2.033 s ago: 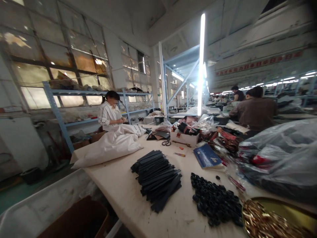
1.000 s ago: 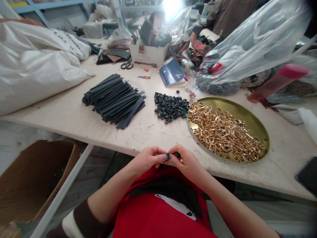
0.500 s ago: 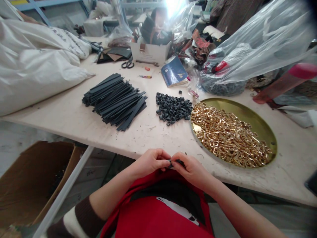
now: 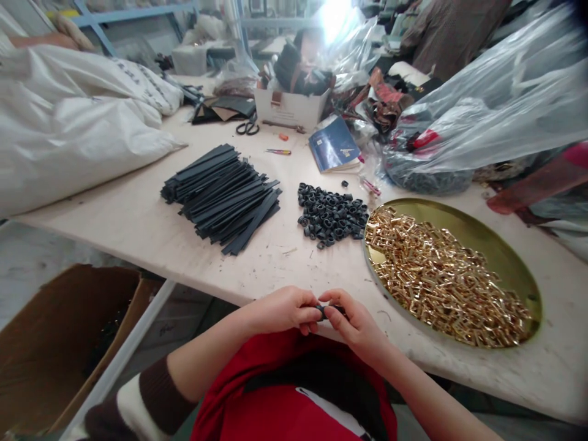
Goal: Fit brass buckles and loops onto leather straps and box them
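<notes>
My left hand [image 4: 294, 310] and my right hand [image 4: 356, 323] meet at the table's front edge, above my lap. Their thumbs and fingertips pinch a small black strip [image 4: 324, 312], mostly hidden by the fingers. Beyond the hands lies a heap of small black loops [image 4: 331, 213]. To its left is a pile of flat black strips [image 4: 225, 196]. A round gold tray [image 4: 493, 245] sits on the right, filled with small shiny gold buckle-like metal pieces [image 4: 445, 275].
A blue booklet [image 4: 334, 144], scissors [image 4: 248, 127] and a white box [image 4: 289, 107] are farther back. A white sack [image 4: 78, 135] bulges at left, a clear plastic bag [image 4: 496, 104] at right. Below the table stands a cardboard box [image 4: 59, 343]. Another person [image 4: 452, 33] is at the back.
The view has shifted, so the table's things sit slightly lower and mostly further right. Both hands still pinch the black strip, with the fingers slightly rearranged.
</notes>
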The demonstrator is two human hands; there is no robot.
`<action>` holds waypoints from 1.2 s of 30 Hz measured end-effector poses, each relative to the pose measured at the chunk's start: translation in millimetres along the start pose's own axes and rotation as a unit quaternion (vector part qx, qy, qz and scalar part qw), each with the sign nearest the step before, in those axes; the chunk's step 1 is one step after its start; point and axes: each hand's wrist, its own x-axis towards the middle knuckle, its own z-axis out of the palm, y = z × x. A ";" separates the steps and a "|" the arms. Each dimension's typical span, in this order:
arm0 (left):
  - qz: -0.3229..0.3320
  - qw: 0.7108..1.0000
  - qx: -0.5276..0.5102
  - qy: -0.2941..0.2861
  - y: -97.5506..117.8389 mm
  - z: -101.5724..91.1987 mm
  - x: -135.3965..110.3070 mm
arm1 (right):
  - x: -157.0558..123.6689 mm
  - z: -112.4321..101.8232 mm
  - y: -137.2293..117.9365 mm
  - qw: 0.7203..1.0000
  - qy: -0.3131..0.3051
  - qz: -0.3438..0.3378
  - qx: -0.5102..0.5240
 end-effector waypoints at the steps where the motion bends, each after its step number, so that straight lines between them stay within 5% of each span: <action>1: 0.001 1.000 0.025 0.001 0.6 -2.7 0.4 | 1.2 0.6 0.6 1.000 0.010 0.004 -0.005; 10: 0.038 0.970 0.237 0.040 2.9 -14.6 13.9 | 31.4 4.9 4.7 0.999 -0.005 -0.001 -0.051; 13: 0.007 0.927 0.322 0.190 -4.3 -50.2 18.4 | 48.5 2.1 9.2 0.982 0.045 -0.029 -0.182; 16: -0.123 0.812 0.390 0.417 -18.3 -96.1 20.4 | 60.5 -0.6 17.2 0.956 0.107 -0.080 -0.263; 19: -0.153 0.766 0.412 0.468 -32.7 -121.9 23.5 | 64.0 -1.0 23.3 0.954 0.130 -0.094 -0.254; 23: -0.133 0.764 0.408 0.481 -41.4 -119.9 24.0 | 60.7 0.3 23.9 0.959 0.134 -0.107 -0.226; 28: -0.083 0.796 0.342 0.492 -27.9 -108.7 7.8 | 56.6 -5.6 24.6 0.950 0.198 -0.111 -0.212; 33: -0.025 0.870 0.210 0.445 -8.7 -69.7 -3.1 | 67.6 -27.8 20.9 0.923 0.217 -0.096 -0.303; 36: 0.006 0.933 -0.051 0.356 -6.4 -34.4 -1.9 | 83.8 -37.7 14.6 0.913 0.196 -0.089 -0.346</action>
